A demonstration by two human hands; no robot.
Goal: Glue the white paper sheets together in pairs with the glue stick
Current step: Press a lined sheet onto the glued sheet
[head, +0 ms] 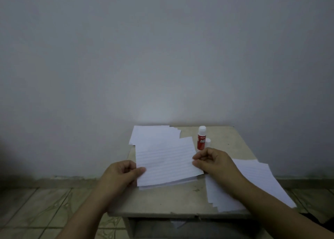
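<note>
Paper is the worry at this moment: the person's left hand [122, 173] pinches the left edge of a lined sheet [166, 159] between thumb and curled fingers, and the right hand [209, 161] pinches its right edge the same way, holding it just over what looks like a second sheet on the tabletop [180, 200]. If the two grips pull unevenly, the top sheet could land skewed and the pair would bond crooked, or a crease could set in. One loose stack [153, 133] lies at the back left, another [253, 180] spreads under the right forearm, which could drag those sheets off the edge. Near the right knuckles the glue stick [201, 139] stands upright, apparently with its cap [208, 142] just beside it; a careless lift could tip it, and I judge it may dry out.
</note>
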